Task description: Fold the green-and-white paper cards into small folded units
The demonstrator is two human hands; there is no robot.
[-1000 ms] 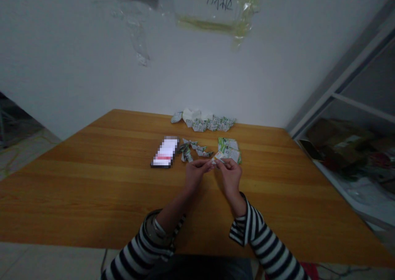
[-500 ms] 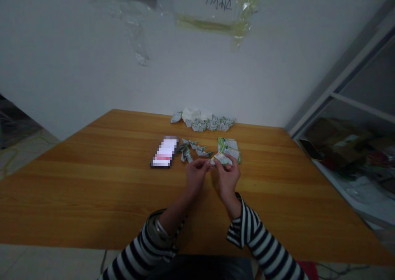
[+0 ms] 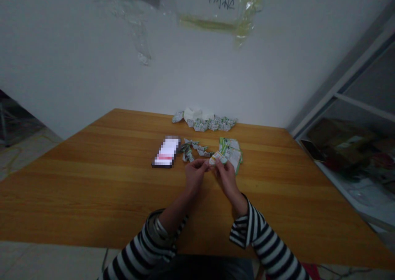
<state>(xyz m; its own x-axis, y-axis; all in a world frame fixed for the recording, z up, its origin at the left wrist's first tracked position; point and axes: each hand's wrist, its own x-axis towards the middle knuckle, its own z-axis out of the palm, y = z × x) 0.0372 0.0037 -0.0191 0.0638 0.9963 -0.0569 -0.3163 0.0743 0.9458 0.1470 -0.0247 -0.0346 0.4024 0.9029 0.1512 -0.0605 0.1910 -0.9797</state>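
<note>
Between my two hands is a small folded piece of printed paper [image 3: 217, 158], white with green and orange print. My left hand [image 3: 195, 175] pinches its left end with thumb and fingers. On the other side, my right hand [image 3: 227, 177] grips it, thumb on top. Just beyond my right hand lie flat printed paper sheets [image 3: 233, 153] with green edges, partly overlapping. Several folded strips of the same printed paper [image 3: 202, 151] lie behind my left hand.
A phone [image 3: 166, 152] with a lit, blurred screen lies left of the folded strips. Along the wall, a row of folded paper pieces [image 3: 202, 125] sits with white crumpled tissue [image 3: 193, 114]. A shelf with boxes [image 3: 336, 142] stands right of the wooden table [image 3: 101, 181].
My right hand has turned and its fingers have drawn in along the paper, which now shows less of itself. The left hand stays nearly in place. The view has shifted slightly.
</note>
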